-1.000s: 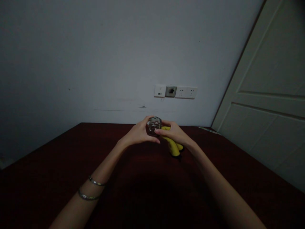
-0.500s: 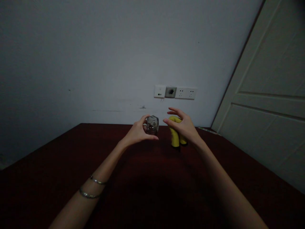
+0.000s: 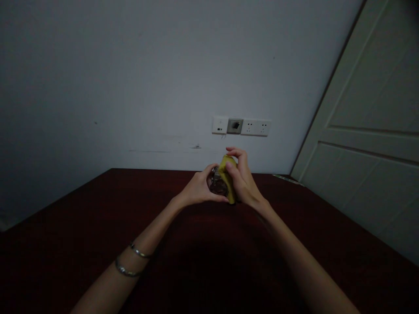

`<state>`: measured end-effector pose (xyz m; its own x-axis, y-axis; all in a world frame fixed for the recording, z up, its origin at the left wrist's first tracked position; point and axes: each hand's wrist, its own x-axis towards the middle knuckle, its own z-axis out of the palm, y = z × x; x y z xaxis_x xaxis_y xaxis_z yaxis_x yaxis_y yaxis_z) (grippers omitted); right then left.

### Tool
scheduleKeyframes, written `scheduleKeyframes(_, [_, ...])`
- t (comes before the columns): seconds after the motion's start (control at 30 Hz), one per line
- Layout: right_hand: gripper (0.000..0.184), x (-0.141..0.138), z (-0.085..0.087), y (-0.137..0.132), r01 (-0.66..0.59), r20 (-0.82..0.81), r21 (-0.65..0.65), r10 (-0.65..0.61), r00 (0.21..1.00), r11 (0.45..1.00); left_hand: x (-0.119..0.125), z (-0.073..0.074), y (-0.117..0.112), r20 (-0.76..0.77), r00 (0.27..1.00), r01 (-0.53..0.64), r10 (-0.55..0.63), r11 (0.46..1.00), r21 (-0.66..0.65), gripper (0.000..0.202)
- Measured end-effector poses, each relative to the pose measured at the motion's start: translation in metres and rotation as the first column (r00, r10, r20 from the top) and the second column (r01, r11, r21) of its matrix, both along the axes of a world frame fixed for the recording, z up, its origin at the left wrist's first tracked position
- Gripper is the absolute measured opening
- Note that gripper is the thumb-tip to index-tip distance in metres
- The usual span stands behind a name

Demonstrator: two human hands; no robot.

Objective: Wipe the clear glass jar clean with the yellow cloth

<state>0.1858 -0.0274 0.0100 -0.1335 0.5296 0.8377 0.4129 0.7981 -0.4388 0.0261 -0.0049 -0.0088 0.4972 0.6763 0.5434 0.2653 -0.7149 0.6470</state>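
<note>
My left hand is closed round a clear faceted glass object, thumb below and fingers above; whether it is a cup or a jar I cannot tell. A folded yellow cloth is in my right hand, with the thumb pressed on its near face. The cloth lies against the right side of the glass and hides part of it. Both hands are above the dark red table, close together. Two silver bracelets circle my left forearm.
Behind the table rises a pale wall with sockets and a grey switch plate. A panelled door stands at the right. A thin strip lies along the table's far right edge.
My right hand has moved left with the yellow cloth, bringing it against the glass. The glass, in my left hand, has shifted slightly right and down.
</note>
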Motion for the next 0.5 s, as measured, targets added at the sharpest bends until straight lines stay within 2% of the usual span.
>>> scheduleKeyframes(0.3, [0.012,-0.004,-0.003,0.004,0.037,-0.097,0.075,-0.03,0.995,0.996,0.001,0.002,0.0,0.091,0.996,-0.001,0.001,1.0,0.001,0.087])
scheduleKeyframes(0.5, [0.019,0.002,0.0,0.011,-0.027,-0.198,-0.083,0.01,0.98,0.996,-0.001,0.0,0.003,0.112,0.993,-0.051,0.048,0.998,0.027,0.093])
